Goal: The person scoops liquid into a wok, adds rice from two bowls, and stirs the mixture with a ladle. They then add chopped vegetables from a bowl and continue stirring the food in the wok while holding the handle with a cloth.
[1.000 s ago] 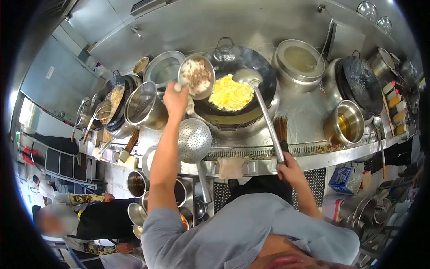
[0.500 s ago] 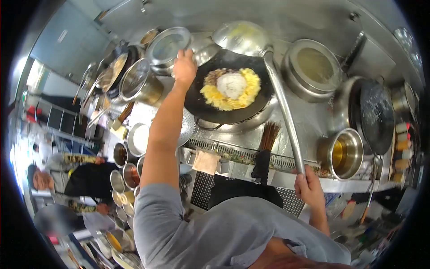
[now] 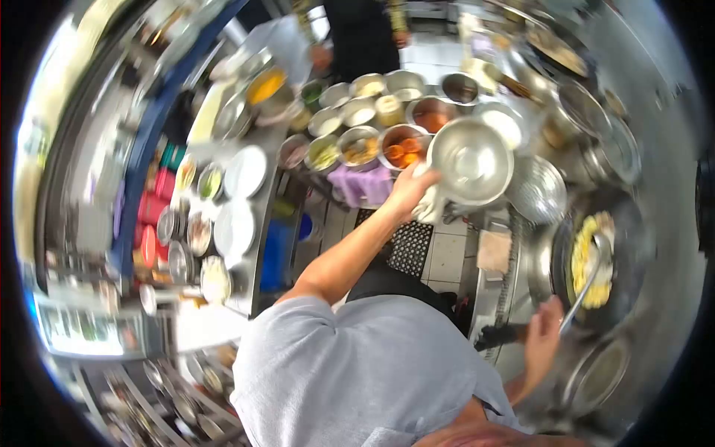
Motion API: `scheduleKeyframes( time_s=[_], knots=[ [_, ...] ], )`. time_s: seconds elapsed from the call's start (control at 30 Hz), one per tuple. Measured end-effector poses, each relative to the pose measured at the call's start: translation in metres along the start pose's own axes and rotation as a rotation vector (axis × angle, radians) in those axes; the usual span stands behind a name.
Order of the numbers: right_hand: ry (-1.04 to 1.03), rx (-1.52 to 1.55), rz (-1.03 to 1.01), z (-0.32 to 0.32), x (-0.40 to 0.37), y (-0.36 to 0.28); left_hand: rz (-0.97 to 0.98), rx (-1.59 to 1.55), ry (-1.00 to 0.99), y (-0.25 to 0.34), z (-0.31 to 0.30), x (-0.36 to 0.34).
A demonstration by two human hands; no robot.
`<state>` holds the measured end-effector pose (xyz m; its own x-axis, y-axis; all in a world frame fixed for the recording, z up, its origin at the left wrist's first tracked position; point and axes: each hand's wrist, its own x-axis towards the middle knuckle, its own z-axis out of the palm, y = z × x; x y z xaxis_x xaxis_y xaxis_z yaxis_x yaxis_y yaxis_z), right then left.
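Note:
My left hand grips the rim of a round steel bowl, which shows a bare metal inside. A white cloth hangs just under that hand. On the other side, my right hand, somewhat blurred, is closed at the handle end of a long steel ladle. The ladle's head reaches into a black wok. Yellow egg and a whitish mass lie in the wok, partly covered by the ladle.
Several steel pots of ingredients, one with orange pieces, stand beyond the bowl. A perforated strainer sits between bowl and wok. White plates lie on the left counter. A person in a dark apron stands at the far side.
The view has swung left, toward the ingredient pots. My left hand, earlier by the pots behind the wok, now holds the steel bowl. The ladle's head has come down into the wok.

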<state>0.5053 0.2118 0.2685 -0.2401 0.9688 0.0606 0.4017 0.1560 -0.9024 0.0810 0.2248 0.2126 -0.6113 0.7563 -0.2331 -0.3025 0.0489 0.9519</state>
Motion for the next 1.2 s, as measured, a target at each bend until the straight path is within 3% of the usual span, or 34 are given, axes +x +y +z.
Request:
scheduleKeyframes(
  time_s=[0.03, 0.07, 0.1, 0.13, 0.17, 0.23, 0.37, 0.43, 0.57, 0.63, 0.67, 0.73, 0.77, 0.87, 0.93, 1.0, 1.03, 1.13, 1.2],
  knots=[
    [-0.382, 0.089, 0.168, 0.016, 0.009, -0.023, -0.121, -0.218, -0.005, 0.021, -0.033, -0.041],
    [-0.668, 0.208, 0.216, 0.044, 0.017, -0.043, -0.175, -0.296, 0.060, 0.001, -0.079, -0.055],
    [-0.916, 0.255, 0.072, 0.080, 0.022, -0.053, -0.199, -0.400, 0.186, 0.002, -0.110, -0.078],
    [-1.184, 0.206, 0.091, 0.113, 0.030, -0.076, -0.211, -0.455, 0.295, 0.001, -0.142, -0.096],
    [-1.243, 0.175, 0.079, 0.144, 0.033, -0.088, -0.179, -0.501, 0.374, -0.008, -0.178, -0.109],
    [-1.592, 0.065, 0.009, 0.220, 0.040, -0.105, -0.130, -0.529, 0.499, -0.003, -0.245, -0.127],
    [-1.849, -0.085, -0.035, 0.349, 0.042, -0.166, 0.042, -0.622, 0.784, 0.040, -0.349, -0.157],
    [-1.955, -0.101, -0.170, 0.404, 0.032, -0.197, 0.168, -0.688, 0.888, 0.040, -0.403, -0.164],
    [-2.035, -0.187, -0.272, 0.472, 0.011, -0.228, 0.376, -0.743, 1.153, 0.059, -0.486, -0.191],
    [-2.145, -0.131, -0.089, 0.494, 0.010, -0.225, 0.520, -0.743, 1.269, 0.062, -0.535, -0.198],
    [-2.181, -0.160, -0.120, 0.505, 0.012, -0.225, 0.608, -0.736, 1.325, 0.064, -0.556, -0.203],
    [-2.265, -0.183, -0.122, 0.527, 0.015, -0.228, 0.722, -0.350, 1.343, 0.073, -0.584, -0.216],
    [-2.314, -0.178, -0.135, 0.540, 0.017, -0.229, 0.719, -0.348, 1.374, 0.075, -0.596, -0.221],
    [-2.420, -0.248, -0.207, 0.575, 0.025, -0.235, 0.802, -0.306, 1.357, 0.088, -0.594, -0.246],
    [-2.439, -0.321, -0.248, 0.597, 0.025, -0.253, 0.418, -0.590, 1.247, 0.110, -0.538, -0.275],
    [-2.383, -0.320, -0.308, 0.620, 0.023, -0.260, 0.114, -0.379, 1.449, 0.083, -0.476, -0.296],
    [-2.346, -0.334, -0.333, 0.632, 0.020, -0.264, 0.069, -0.371, 1.387, 0.065, -0.444, -0.307],
    [-2.320, -0.260, -0.270, 0.678, 0.000, -0.277, 0.204, -0.894, 1.361, -0.006, -0.356, -0.313],
    [-2.293, -0.238, -0.333, 0.719, -0.025, -0.293, 0.249, -1.122, 1.459, -0.058, -0.328, -0.307]
  ],
)
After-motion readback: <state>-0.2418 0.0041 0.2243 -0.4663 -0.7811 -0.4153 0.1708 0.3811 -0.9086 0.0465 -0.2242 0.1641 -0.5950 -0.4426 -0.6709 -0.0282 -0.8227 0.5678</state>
